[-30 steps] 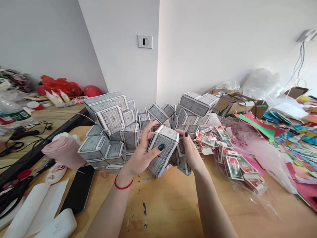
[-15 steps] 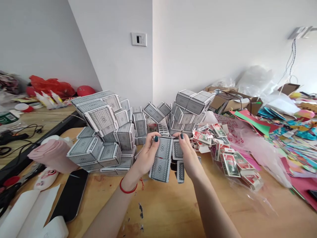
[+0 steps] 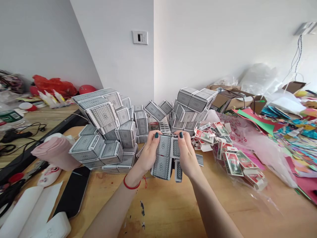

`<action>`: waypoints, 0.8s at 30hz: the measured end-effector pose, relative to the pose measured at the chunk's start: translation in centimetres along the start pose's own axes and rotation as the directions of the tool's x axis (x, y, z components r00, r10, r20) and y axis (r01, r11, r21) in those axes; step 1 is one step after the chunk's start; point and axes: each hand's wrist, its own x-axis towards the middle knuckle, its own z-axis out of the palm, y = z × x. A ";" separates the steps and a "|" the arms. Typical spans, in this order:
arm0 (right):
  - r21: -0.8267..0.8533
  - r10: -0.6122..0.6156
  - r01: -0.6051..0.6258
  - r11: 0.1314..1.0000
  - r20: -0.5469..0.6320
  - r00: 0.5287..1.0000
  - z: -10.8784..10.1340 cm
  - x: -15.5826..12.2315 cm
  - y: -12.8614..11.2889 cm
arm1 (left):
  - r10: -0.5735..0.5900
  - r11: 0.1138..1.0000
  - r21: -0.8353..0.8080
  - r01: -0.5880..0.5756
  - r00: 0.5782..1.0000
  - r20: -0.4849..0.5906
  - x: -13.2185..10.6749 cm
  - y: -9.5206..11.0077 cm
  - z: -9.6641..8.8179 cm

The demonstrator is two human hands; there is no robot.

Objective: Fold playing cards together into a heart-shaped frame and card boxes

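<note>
Both my hands hold a block built of grey-patterned playing cards (image 3: 163, 155) above the front of the wooden table. My left hand (image 3: 148, 152) is closed on its left side, thumb near the top edge. My right hand (image 3: 187, 152) grips its right side, where smaller folded card pieces (image 3: 178, 171) hang beside a dark gap. The fingers behind the block are hidden. Beyond my hands stand stacks of card-covered blocks, a large one (image 3: 102, 117) on the left and another (image 3: 189, 99) on the right. A flat grey card (image 3: 199, 160) lies just right of my right hand.
Red-and-white card boxes (image 3: 232, 163) lie heaped on clear plastic at right, near coloured paper scraps (image 3: 297, 145). At left are a black phone (image 3: 73, 191), a pink cloth roll (image 3: 55, 152), black scissors (image 3: 12, 191) and white paper (image 3: 32, 208). A wall (image 3: 210, 43) rises behind.
The view has shifted slightly, so the background sits a little further right. Both hands keep their grip, and the small card pieces under my right hand have moved slightly left.
</note>
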 end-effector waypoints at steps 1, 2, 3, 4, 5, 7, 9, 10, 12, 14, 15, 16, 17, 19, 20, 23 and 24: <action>-0.006 -0.005 0.005 1.000 -0.004 1.000 0.1 0.0 0.1 | 0.008 1.000 0.012 -0.008 1.000 0.002 0.0 0.0 0.0; -0.010 -0.009 0.009 1.000 -0.009 1.000 0.2 0.0 0.2 | 0.016 1.000 0.019 -0.015 1.000 -0.002 -0.1 -0.1 0.1; -0.014 -0.012 0.012 1.000 -0.016 1.000 0.2 0.0 0.2 | 0.021 1.000 0.020 -0.021 1.000 -0.009 -0.1 -0.1 0.1; -0.018 -0.013 0.013 1.000 -0.022 1.000 0.2 0.0 0.2 | 0.023 1.000 0.018 -0.022 1.000 -0.016 -0.1 -0.1 0.1; -0.022 -0.013 0.012 1.000 -0.028 1.000 0.2 0.0 0.1 | 0.021 1.000 0.014 -0.021 1.000 -0.021 0.0 -0.2 0.1; -0.030 -0.006 0.005 1.000 -0.038 0.999 0.1 -0.1 -0.1 | 0.011 1.000 0.003 -0.011 1.000 -0.026 0.0 -0.2 0.0; -0.029 0.004 -0.006 1.000 -0.050 0.999 0.0 -0.1 -0.2 | 0.002 1.000 -0.002 -0.002 1.000 -0.027 0.1 -0.1 0.0; -0.026 0.012 -0.013 1.000 -0.052 0.999 0.0 0.0 -0.2 | 0.001 1.000 -0.002 -0.001 1.000 -0.030 0.1 -0.1 0.0; -0.021 0.028 -0.029 0.999 -0.047 0.998 0.0 0.1 -0.1 | 0.004 1.000 0.007 -0.003 0.999 -0.043 0.0 -0.1 0.0; -0.023 0.037 -0.038 0.999 -0.040 0.999 -0.1 0.3 0.0 | 0.008 1.000 0.018 -0.007 0.998 -0.060 0.0 -0.1 0.1; -0.024 0.036 -0.037 0.999 -0.035 0.999 -0.1 0.3 0.0 | 0.006 1.000 0.020 -0.005 0.998 -0.062 0.0 -0.2 0.2; -0.024 0.033 -0.034 0.999 -0.032 0.999 -0.1 0.3 0.0 | 0.002 1.000 0.017 -0.001 0.998 -0.060 0.0 -0.2 0.2; -0.021 0.031 -0.032 0.999 -0.029 0.999 -0.1 0.3 0.0 | -0.005 1.000 0.012 0.006 0.998 -0.056 0.0 -0.2 0.2; -0.012 0.031 -0.031 0.999 -0.018 0.999 -0.1 0.3 0.1 | -0.016 1.000 -0.001 0.016 0.999 -0.048 0.1 -0.3 0.2; -0.008 0.033 -0.033 0.999 -0.014 0.999 -0.1 0.4 0.2 | -0.018 1.000 -0.004 0.018 0.999 -0.045 0.1 -0.4 0.2; -0.003 0.048 -0.048 0.999 -0.017 0.999 0.1 0.5 0.5 | -0.005 1.000 0.009 0.005 0.999 -0.042 0.2 -0.5 0.1; -0.001 0.054 -0.054 0.999 -0.021 0.998 0.1 0.6 0.7 | 0.003 1.000 0.015 -0.002 0.999 -0.041 0.2 -0.5 0.1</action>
